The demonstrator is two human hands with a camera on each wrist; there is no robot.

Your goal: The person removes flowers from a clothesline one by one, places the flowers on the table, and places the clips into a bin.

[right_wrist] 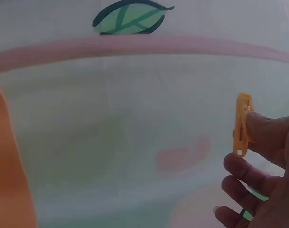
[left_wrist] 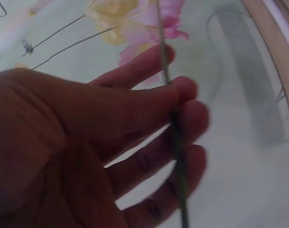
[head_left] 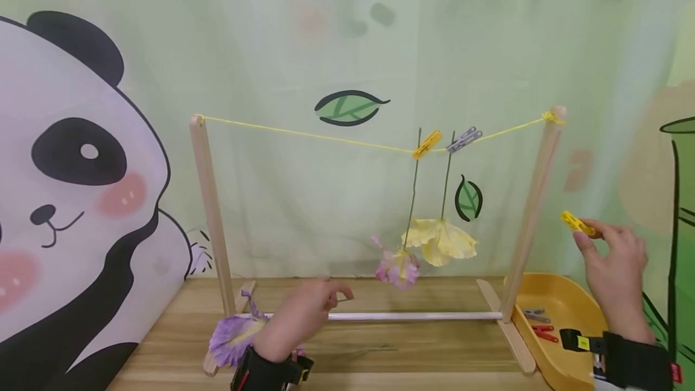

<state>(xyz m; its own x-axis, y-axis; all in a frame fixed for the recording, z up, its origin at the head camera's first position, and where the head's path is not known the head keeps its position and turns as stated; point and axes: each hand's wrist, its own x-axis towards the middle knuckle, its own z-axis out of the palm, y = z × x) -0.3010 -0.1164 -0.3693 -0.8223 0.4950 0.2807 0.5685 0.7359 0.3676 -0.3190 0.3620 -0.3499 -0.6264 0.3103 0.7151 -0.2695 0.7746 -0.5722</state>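
My left hand (head_left: 304, 318) pinches a thin green stem (left_wrist: 181, 190) between thumb and fingers, low in front of the rack. A purple flower (head_left: 230, 338) with ruffled petals shows on the far side of that wrist. To the right of the rack, my right hand (head_left: 619, 264) holds a yellow clothespin (head_left: 577, 222) between thumb and fingers; the right wrist view shows the same clothespin (right_wrist: 241, 124). On the yellow string (head_left: 304, 133), an orange-yellow clothespin (head_left: 427, 145) holds a pink flower (head_left: 399, 268) upside down. Beside it, a grey clothespin (head_left: 464, 140) holds a pale yellow flower (head_left: 441, 241).
The string spans two wooden posts (head_left: 534, 216) joined low down by a white rod (head_left: 418, 316). A yellow tray (head_left: 578, 294) with grey clothespins (head_left: 536, 315) and red clothespins (head_left: 545, 333) stands at the right. Another stem (head_left: 374, 350) lies on the wooden table (head_left: 434, 361).
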